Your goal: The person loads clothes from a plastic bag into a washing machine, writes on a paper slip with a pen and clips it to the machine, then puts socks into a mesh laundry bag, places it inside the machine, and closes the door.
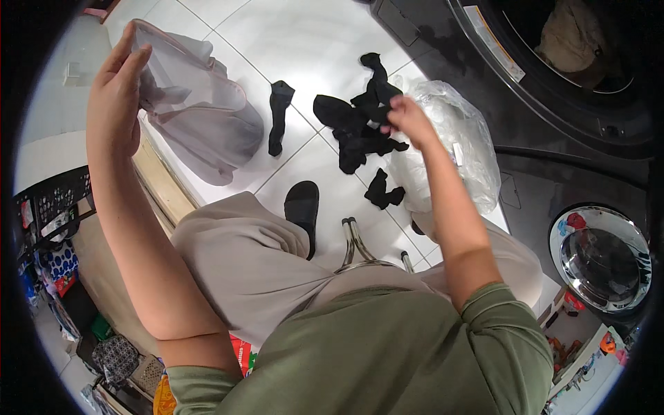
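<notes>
My left hand (pixel 116 97) is closed on the rim of a pale grey mesh laundry bag (pixel 207 128) with pinkish trim, which hangs with its mouth spread. My right hand (pixel 409 123) pinches a black sock (pixel 382 86) above a loose heap of black socks (pixel 353 142) on the white tiles. Between the mesh bag and the heap, a single black sock (pixel 278 117) lies stretched out. Another small black sock (pixel 382 190) is crumpled nearer to me. Right beside my right forearm sits a translucent plastic bag (pixel 474 149); its contents are hard to make out.
At the right stands a dark front-loading washing machine (pixel 477 90) with beige cloth (pixel 570 38) in its drum. Its round door (pixel 602 256) hangs wide. A black slipper (pixel 302 211) and metal stool legs (pixel 354 238) are near me. Shelves with household items (pixel 114 356) line the lower left.
</notes>
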Motion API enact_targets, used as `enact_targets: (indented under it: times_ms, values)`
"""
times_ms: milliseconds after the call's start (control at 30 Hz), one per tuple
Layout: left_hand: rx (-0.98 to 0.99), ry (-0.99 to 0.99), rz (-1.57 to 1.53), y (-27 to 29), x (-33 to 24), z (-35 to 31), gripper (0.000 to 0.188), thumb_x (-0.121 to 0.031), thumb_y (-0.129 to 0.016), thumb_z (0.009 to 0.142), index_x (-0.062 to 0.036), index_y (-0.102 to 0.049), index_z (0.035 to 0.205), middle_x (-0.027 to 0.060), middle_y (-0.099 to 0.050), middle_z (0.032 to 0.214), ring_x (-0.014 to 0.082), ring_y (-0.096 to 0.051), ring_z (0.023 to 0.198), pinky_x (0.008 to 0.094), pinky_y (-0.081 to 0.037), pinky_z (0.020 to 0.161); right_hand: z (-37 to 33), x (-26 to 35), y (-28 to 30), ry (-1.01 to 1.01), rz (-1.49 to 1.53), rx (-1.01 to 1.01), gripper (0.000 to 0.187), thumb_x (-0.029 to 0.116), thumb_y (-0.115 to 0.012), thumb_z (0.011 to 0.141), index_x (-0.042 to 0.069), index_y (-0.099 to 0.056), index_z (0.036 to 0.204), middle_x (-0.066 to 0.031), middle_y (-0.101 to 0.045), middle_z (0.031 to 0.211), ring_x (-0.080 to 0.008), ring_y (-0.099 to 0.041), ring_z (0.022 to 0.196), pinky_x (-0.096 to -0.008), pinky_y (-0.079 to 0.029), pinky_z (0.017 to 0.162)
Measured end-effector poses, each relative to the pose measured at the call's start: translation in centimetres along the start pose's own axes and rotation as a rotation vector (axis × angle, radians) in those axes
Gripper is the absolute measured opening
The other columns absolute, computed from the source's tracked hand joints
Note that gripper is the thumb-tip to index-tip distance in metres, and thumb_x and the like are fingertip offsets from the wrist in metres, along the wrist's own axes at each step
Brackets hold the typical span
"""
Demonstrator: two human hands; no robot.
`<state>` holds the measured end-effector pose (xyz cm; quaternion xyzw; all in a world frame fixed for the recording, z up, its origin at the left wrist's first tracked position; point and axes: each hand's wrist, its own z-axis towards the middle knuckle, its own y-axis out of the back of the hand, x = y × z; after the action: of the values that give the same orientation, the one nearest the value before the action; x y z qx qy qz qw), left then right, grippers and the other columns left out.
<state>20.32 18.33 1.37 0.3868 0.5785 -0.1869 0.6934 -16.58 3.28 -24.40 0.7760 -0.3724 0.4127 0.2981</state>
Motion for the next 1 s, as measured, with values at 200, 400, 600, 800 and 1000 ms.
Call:
enact_targets:
  times_ms: [200,400,600,800,1000]
  values:
    - [-0.003,-0.002,0.039,-0.6,0.7,0.4,0.052,-0.017,-0.056,0.091,-0.0061,-0.043,0.140,0.0180,-0.050,0.135,0.0237,-0.053,0.118,0.0323,-0.044,0.098,3.1,10.6,-1.8,0.445,-0.158,0.077,0.035,-0.002,-0.049,0.077,0.006,-0.071,0.102,-0.0072,-0.067,0.095,-0.0173,-0.062,0.083,-0.0277,-0.049,0.077]
    - [0.013,0.005,0.041,-0.3,0.7,0.6,0.052,-0.016,-0.056,0.091,-0.0058,-0.043,0.140,0.0183,-0.050,0.135,0.0244,-0.052,0.121,0.0334,-0.045,0.098,6.9,-0.1,-3.9,0.294,-0.744,0.048,0.019,0.012,-0.061,0.075,0.005,-0.072,0.090,-0.0132,-0.067,0.100,-0.0330,-0.063,0.094,-0.0403,-0.051,0.083]
    - [-0.009,-0.001,0.042,-0.3,0.7,0.3,0.052,-0.017,-0.057,0.091,-0.0036,-0.044,0.139,0.0185,-0.053,0.131,0.0230,-0.054,0.117,0.0315,-0.043,0.098,1.3,-11.0,-3.4,0.227,-1.163,0.111,0.048,0.012,-0.075,0.070,0.004,-0.054,0.112,-0.0176,-0.048,0.116,-0.0368,-0.062,0.094,-0.0428,-0.053,0.078]
    - [0.014,0.009,0.027,0.1,0.8,0.2,0.054,-0.018,-0.060,0.090,-0.0018,-0.045,0.138,0.0202,-0.055,0.127,0.0230,-0.055,0.113,0.0305,-0.041,0.098,-4.9,-9.9,-1.6,0.424,-0.590,-0.281,0.044,0.007,-0.070,0.072,0.005,-0.057,0.115,-0.0163,-0.055,0.105,-0.0347,-0.063,0.090,-0.0422,-0.052,0.078]
    - [0.018,-0.021,0.048,-0.4,0.2,0.3,0.051,-0.019,-0.058,0.091,-0.0056,-0.045,0.139,0.0197,-0.053,0.130,0.0244,-0.055,0.116,0.0319,-0.045,0.096,-1.8,-12.5,2.3,0.264,-0.706,-0.356,0.040,0.009,-0.070,0.071,0.006,-0.064,0.110,-0.0161,-0.060,0.105,-0.0335,-0.061,0.095,-0.0403,-0.050,0.085]
